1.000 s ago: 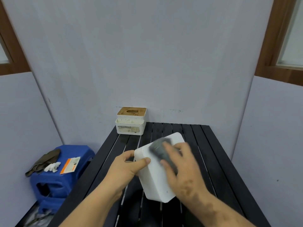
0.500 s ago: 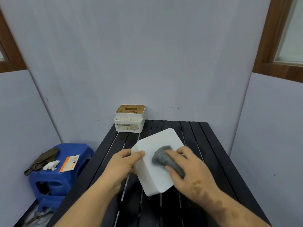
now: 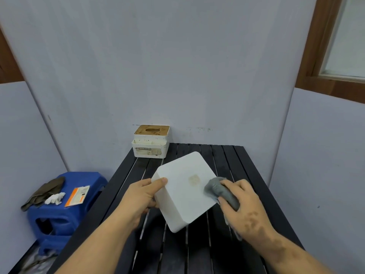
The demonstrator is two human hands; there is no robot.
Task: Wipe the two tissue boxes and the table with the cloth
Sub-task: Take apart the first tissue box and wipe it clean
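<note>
While the left hand (image 3: 141,196) grips the left edge of the white tissue box (image 3: 184,189), thumb laid over its upturned face, the box sits tilted above the black slatted counter (image 3: 199,254) at the centre of the frame. A faint brownish mark shows near the middle of that face. The right hand (image 3: 244,210) is closed around a bunched grey cloth (image 3: 219,191), which presses against the box's right edge. The second tissue box (image 3: 151,141), cream with a stained brown slotted lid, stands at the counter's far left corner against the wall. At lower left a blue plastic stool (image 3: 59,210) carries a dark rag, a white wad and an orange-and-white packet.
</note>
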